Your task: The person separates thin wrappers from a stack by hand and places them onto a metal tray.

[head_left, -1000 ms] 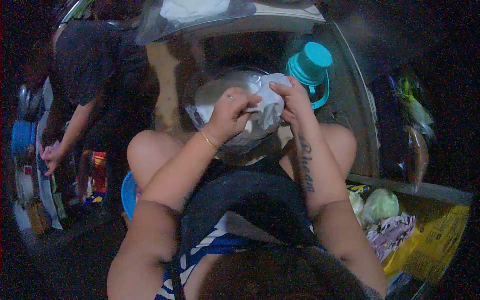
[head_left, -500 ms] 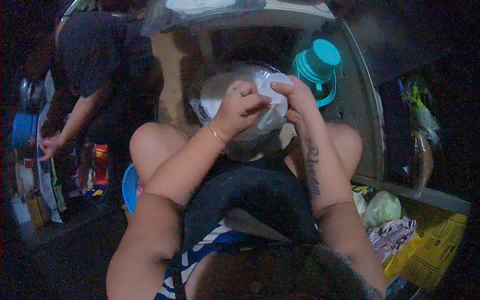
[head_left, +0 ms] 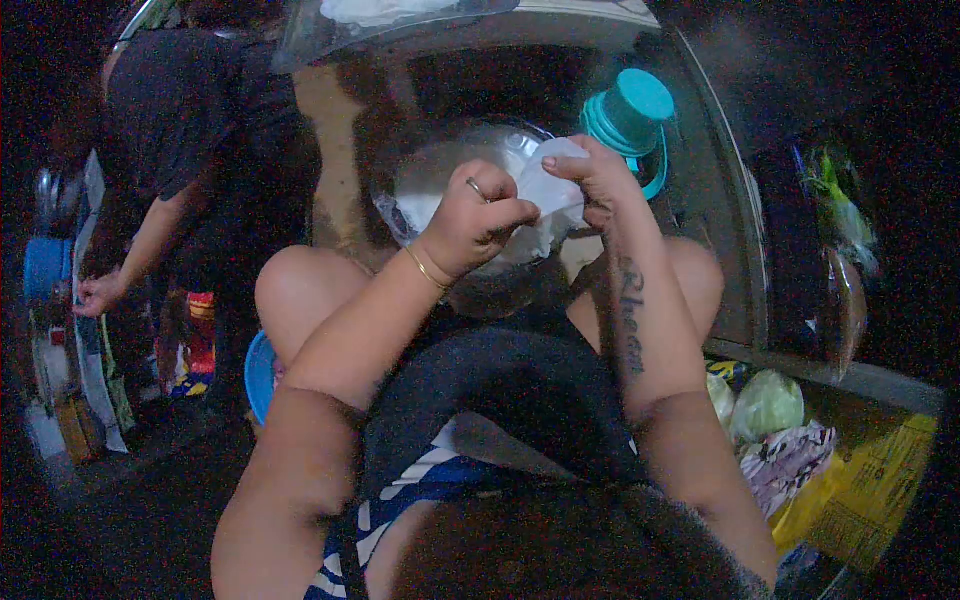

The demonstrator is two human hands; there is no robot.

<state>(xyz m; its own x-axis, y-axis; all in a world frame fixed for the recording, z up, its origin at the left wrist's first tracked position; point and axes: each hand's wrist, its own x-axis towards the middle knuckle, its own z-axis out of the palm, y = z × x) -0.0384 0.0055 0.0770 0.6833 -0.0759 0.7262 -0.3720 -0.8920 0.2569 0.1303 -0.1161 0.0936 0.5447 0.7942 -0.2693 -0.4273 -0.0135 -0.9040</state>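
In the head view, my right hand (head_left: 592, 178) pinches a thin, limp white sheet (head_left: 553, 196) at its edge, thumb on top. Close by, my left hand (head_left: 477, 222) has its fingers curled and closed at the left edge of the same sheet; it wears a ring and a thin bracelet. Both hands are over a round, shiny metal basin (head_left: 388, 172) between my knees. Pale material (head_left: 420, 185) shows inside the basin, with clear plastic at its left side. What exactly the pale material is I cannot make out.
A teal dipper or small pail (head_left: 640, 98) stands beyond my right hand. At right lie a pale green cabbage (head_left: 768, 407), a yellow bag (head_left: 880, 470) and leafy greens (head_left: 835, 205). A person in a dark shirt (head_left: 175, 110) is at left, near a blue tub (head_left: 47, 265).
The white sheet is stretched more openly between my hands, and my right hand has shifted slightly up. The view has tilted a little.
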